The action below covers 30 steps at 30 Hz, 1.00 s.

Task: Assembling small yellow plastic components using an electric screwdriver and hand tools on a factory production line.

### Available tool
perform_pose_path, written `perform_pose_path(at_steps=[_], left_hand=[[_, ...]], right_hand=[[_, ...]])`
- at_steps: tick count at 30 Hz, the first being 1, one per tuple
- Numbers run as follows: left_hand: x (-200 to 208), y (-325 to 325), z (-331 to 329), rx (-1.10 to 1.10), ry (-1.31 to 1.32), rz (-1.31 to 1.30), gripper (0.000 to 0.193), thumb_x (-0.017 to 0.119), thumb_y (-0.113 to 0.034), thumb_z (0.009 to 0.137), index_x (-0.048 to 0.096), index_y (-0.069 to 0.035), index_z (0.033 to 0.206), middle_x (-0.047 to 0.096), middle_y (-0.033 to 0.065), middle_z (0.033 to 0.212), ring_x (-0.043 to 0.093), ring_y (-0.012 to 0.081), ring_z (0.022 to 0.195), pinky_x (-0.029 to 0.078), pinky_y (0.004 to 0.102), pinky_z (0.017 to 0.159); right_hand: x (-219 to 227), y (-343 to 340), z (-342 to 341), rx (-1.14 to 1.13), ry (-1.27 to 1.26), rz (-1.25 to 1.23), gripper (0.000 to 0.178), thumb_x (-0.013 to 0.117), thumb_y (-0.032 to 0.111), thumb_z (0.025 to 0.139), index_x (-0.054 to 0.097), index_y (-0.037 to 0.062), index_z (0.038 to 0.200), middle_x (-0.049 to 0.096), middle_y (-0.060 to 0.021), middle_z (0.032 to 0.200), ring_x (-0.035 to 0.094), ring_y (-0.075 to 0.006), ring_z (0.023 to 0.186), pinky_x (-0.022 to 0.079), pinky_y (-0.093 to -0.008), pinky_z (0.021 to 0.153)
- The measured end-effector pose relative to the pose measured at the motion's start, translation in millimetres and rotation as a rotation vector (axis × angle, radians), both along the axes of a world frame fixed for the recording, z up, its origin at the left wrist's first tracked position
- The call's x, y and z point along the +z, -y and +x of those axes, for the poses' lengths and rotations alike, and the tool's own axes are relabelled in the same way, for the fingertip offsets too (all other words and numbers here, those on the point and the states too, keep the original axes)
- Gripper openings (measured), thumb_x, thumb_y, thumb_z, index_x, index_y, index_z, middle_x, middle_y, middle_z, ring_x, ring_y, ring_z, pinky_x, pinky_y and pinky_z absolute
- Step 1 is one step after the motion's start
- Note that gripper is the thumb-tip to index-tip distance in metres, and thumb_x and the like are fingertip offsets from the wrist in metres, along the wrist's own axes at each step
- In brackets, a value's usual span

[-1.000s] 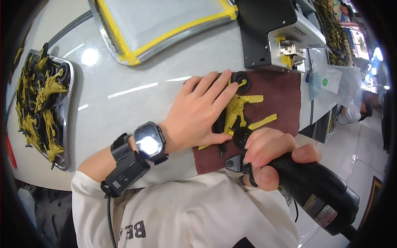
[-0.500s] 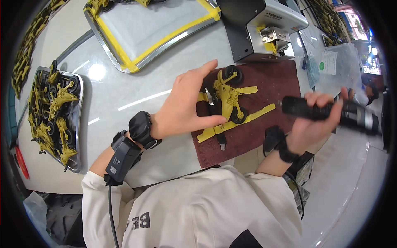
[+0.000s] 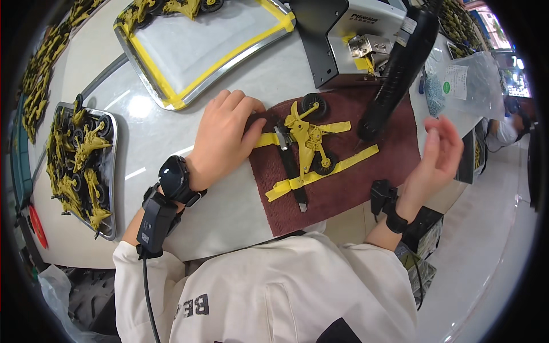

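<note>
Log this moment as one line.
left hand: at left edge of maroon cloth, grip unclear | right hand: open, empty | black handheld tool: front end over cloth | yellow wheeled model: on cloth

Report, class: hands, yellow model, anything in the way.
Left hand half-curled at left edge of maroon cloth; right hand open, empty. Yellow model motorcycle uncovered on cloth. Black handheld tool right of it.

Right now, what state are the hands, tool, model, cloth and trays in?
Brown cloth: spread out.
Left hand: loosely curled at the cloth's left edge.
Right hand: empty, partly open, beside the cloth's right edge.
Black tool: untouched, one end over the cloth.
Yellow wheeled model: lying on the cloth, untouched.
Left tray: crowded with yellow parts.
Far tray: edges taped, parts toward the far side.
</note>
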<state>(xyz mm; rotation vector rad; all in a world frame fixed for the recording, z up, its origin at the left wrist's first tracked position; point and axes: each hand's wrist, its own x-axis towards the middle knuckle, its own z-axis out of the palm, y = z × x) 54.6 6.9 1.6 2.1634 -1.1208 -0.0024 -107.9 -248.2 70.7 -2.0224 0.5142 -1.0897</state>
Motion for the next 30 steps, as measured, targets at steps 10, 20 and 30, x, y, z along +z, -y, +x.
perform_pose_path(at_steps=[10,20,30], left_hand=[[2.6,9.1,16.3,-0.023,-0.039,-0.034,0.016,0.066,-0.008,0.082,0.056,-0.006,0.094,0.059,0.0108,0.084,0.058,0.0315,0.080,0.045,0.0396,0.067],[-9.6,13.5,24.7,-0.032,-0.054,0.013,0.021,0.070,-0.019,0.083,0.054,-0.007,0.092,0.060,0.0091,0.066,0.061,0.0305,0.064,0.046,0.0408,0.057],[-1.7,24.1,42.2,0.005,-0.023,0.028,0.016,0.067,-0.019,0.086,0.056,-0.009,0.091,0.063,0.0083,0.070,0.063,0.0301,0.066,0.047,0.0405,0.056]], right_hand=[[-45.5,104.9,54.6,0.395,-0.668,-0.585,0.031,0.072,0.012,0.080,0.064,0.0022,0.109,0.064,-0.0168,0.105,0.059,-0.0352,0.103,0.044,-0.0416,0.092],[-42.7,114.2,100.4,0.593,-0.756,-0.478,0.023,0.074,0.023,0.076,0.074,0.0023,0.088,0.071,-0.0153,0.089,0.063,-0.0370,0.086,0.048,-0.0407,0.083],[-59.1,153.8,77.5,0.603,-0.824,-0.912,0.024,0.065,0.015,0.080,0.076,0.0223,0.101,0.069,-0.0083,0.088,0.064,-0.0263,0.085,0.048,-0.0366,0.077]])
